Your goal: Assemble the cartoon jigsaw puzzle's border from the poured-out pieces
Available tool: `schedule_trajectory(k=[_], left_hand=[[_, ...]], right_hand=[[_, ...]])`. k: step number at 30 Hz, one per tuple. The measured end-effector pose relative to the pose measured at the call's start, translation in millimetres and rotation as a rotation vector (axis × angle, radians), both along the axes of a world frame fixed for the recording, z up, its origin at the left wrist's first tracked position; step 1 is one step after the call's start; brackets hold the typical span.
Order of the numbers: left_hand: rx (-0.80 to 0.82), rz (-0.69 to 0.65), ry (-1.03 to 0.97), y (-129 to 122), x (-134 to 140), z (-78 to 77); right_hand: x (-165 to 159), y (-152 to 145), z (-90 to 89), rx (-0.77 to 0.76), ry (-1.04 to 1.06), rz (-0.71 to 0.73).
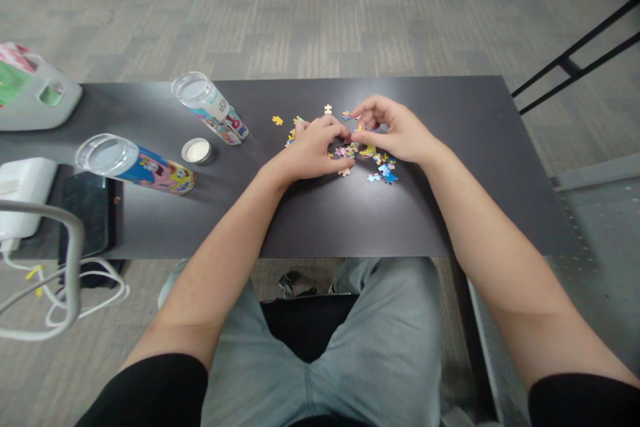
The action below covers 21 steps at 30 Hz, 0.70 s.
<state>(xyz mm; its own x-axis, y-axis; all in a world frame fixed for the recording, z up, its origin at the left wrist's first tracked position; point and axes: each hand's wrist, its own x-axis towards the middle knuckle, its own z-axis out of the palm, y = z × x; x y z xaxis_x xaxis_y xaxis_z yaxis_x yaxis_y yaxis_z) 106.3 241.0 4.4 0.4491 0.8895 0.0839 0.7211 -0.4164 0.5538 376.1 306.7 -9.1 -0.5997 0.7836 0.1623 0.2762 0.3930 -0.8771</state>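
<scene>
Loose jigsaw puzzle pieces (381, 159) in yellow, blue and pink lie in a small heap on the dark table, between and under my hands. My left hand (317, 147) is palm down over the heap's left side, its thumb spread away from the fingers and its fingertips among the pieces. From the right, my right hand (397, 128) curls its thumb and fingers around a yellowish puzzle piece (367, 128), partly hidden by the fingers. The fingertips of both hands nearly meet. A yellow piece (277, 121) and a pale piece (328, 109) lie apart from the heap.
Two clear-topped printed tubes, one blue and pink (150, 170) and one multicoloured (220, 113), lean toward the left around a small round lid (197, 151). Farther left are a phone (86, 213), a white adapter (27, 197) with cables and a pale container (40, 93). The table (480, 200) ends near my lap.
</scene>
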Motion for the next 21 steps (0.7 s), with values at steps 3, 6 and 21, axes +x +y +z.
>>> schedule_trajectory(k=[3,6,21], left_hand=[[0.012,0.011,0.013,-2,4,1.2],[0.011,0.007,0.001,0,4,2.2],[0.043,0.0,-0.31,20,-22,-6.9]], right_hand=[[0,6,-8.5,0.002,0.099,-0.033],[-1,9,-14.9,0.035,0.155,-0.028],[45,14,13.1,0.241,-0.399,0.046]])
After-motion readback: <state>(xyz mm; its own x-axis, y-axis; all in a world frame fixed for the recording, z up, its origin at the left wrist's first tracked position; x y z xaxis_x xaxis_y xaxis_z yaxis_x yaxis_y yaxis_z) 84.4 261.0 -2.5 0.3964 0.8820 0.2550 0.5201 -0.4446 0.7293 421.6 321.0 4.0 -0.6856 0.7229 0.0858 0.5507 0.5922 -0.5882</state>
